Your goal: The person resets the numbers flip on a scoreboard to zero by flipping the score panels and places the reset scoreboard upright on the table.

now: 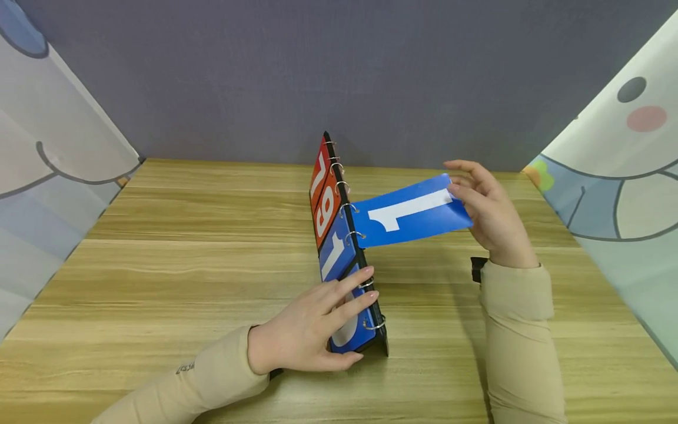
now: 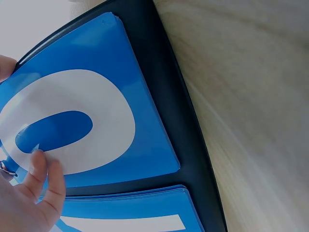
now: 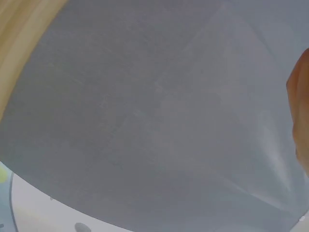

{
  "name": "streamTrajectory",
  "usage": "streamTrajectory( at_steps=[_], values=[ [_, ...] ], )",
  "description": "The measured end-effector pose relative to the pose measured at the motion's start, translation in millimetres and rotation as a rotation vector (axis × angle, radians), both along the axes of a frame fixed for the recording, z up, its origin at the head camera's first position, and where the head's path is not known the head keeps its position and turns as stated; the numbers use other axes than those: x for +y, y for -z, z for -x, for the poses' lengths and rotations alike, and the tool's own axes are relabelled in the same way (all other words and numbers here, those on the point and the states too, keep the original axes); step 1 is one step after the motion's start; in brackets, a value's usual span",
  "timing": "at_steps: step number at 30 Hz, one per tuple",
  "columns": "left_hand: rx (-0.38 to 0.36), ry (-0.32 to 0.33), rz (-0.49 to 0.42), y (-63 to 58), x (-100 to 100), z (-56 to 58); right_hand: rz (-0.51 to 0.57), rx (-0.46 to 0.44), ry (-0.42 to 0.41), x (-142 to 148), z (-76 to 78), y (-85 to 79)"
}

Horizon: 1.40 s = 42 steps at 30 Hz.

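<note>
A black flip scoreboard stands tent-like on the table, its number cards hung on metal rings along the top edge. My right hand pinches the free end of a blue card with a white 1, lifted out to the right and still on its rings. Across the near end of the board rests my left hand, fingers extended over the top edge. Under it lies a blue card with a white 0, seen whole in the left wrist view. Another blue 1 card lies on the board's face beside it.
Red number cards hang at the scoreboard's far end. The wood-grain table meets a grey wall at the back. Cartoon-printed panels stand on both sides. Mostly grey wall fills the right wrist view.
</note>
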<state>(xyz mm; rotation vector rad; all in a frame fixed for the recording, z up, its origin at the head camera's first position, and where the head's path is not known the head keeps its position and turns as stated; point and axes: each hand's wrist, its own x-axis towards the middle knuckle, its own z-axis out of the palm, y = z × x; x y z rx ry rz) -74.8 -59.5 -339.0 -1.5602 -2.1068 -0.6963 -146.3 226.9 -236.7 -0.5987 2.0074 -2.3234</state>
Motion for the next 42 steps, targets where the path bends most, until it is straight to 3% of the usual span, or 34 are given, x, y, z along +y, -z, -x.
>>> streamTrajectory(
  at_steps=[3, 8, 15, 22, 30, 35, 38, 42],
  values=[
    [0.002, 0.004, -0.005, -0.4, 0.1, 0.2, 0.080, 0.090, -0.021, -4.8, -5.6, -2.5],
    [0.002, 0.007, -0.011, -0.9, -0.1, 0.0, 0.111, 0.239, -0.015, -18.5, -16.5, -5.6],
    [0.011, 0.002, -0.016, -1.3, -0.8, -0.2, -0.020, 0.316, 0.074, -37.4, -30.6, -6.4],
    [0.020, -0.004, -0.021, -0.5, -0.9, 0.4, -0.179, 0.430, 0.071, -54.1, -28.8, 5.1],
    [0.017, -0.008, -0.024, 0.2, -0.5, 0.0, -0.465, 0.396, 0.138, -72.3, -27.3, 18.5],
    [0.035, -0.007, -0.029, 0.0, 0.0, 0.3, -0.565, 0.420, 0.081, -83.1, -24.3, 26.3],
    [0.035, -0.006, -0.029, -0.2, -0.4, 0.3, -0.568, 0.497, 0.053, -87.9, -22.1, 31.6],
    [0.039, 0.004, -0.034, -0.6, 0.0, 0.4, -0.546, 0.712, 0.099, -91.0, -18.3, 38.5]
  ],
)
